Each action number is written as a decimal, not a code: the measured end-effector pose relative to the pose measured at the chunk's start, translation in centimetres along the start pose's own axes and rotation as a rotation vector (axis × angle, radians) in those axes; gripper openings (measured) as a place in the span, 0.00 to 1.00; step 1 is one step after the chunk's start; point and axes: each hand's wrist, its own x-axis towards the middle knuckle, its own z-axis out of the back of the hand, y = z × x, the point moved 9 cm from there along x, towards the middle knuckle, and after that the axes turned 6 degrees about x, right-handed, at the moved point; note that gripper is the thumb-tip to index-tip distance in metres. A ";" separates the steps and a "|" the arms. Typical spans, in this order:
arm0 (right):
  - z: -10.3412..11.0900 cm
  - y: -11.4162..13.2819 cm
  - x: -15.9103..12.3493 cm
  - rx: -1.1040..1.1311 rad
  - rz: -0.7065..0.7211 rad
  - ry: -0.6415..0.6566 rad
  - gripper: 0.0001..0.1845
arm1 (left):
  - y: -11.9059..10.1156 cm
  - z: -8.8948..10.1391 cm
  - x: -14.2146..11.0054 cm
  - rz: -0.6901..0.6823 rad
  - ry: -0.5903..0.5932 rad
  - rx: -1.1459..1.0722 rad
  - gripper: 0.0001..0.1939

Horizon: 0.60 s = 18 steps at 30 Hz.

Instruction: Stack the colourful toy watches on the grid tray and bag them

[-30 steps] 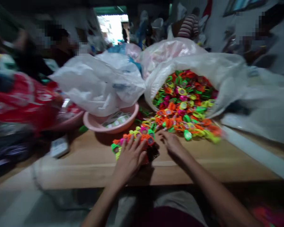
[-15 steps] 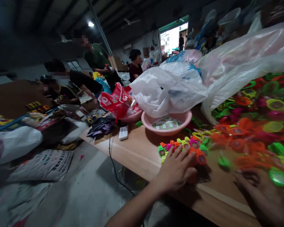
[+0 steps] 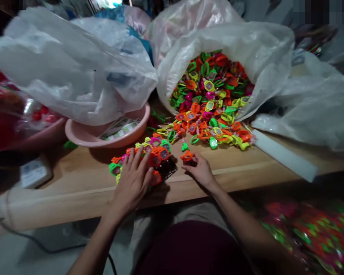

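Observation:
My left hand (image 3: 133,181) lies with fingers spread over rows of bright plastic toy watches (image 3: 161,153) in orange, green, yellow and pink. These sit on a black grid tray (image 3: 170,169), whose bare right end shows. Just right of the tray, my right hand (image 3: 202,170) pinches an orange toy watch (image 3: 186,156) between thumb and fingers. A single green toy watch (image 3: 185,146) lies a little beyond it. Farther back, a heap of toy watches (image 3: 209,128) spills onto the table from a large clear plastic bag (image 3: 263,57).
A pink basin (image 3: 103,142) with printed cards stands behind the tray, partly under a white plastic bag (image 3: 74,76). At left are a white box-shaped device (image 3: 36,172) and a red bag (image 3: 2,110). A white strip (image 3: 286,154) lies at right. More colourful pieces (image 3: 318,229) are below the table edge.
The view has swung right and down, bringing the bag's mouth into the middle. My right hand, blurred near the heap before, now holds an orange toy watch beside the tray. My left hand stays on the rows.

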 end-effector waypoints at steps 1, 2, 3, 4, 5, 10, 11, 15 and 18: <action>-0.3 0.4 -0.1 -0.017 0.025 0.022 0.23 | -0.1 0.0 0.0 -0.006 0.002 0.006 0.33; -0.6 0.8 -0.2 -0.036 0.051 0.044 0.21 | -0.1 0.0 0.0 -0.008 0.007 0.012 0.33; -1.1 1.2 -0.3 -0.051 0.082 0.067 0.19 | -0.2 0.1 -0.1 -0.009 0.013 0.015 0.33; -1.7 1.5 -0.4 -0.060 0.114 0.089 0.17 | -0.2 0.1 -0.1 -0.010 0.024 0.014 0.33; -2.4 1.8 -0.4 -0.062 0.143 0.116 0.16 | -0.3 0.1 -0.1 -0.008 0.035 0.010 0.33; -5.9 1.3 -0.5 -0.039 0.134 0.218 0.14 | -0.2 0.1 0.0 -0.011 0.050 -0.014 0.33; -6.4 1.1 -0.5 -0.017 0.111 0.219 0.18 | -0.2 0.1 0.0 -0.013 0.047 -0.015 0.33; -7.9 -0.4 -0.6 0.166 -0.064 0.272 0.22 | -0.2 0.0 -0.1 -0.028 0.043 -0.016 0.33; -8.8 -1.1 -0.5 0.223 -0.117 0.324 0.22 | -0.2 -0.2 0.1 -0.023 0.052 -0.018 0.33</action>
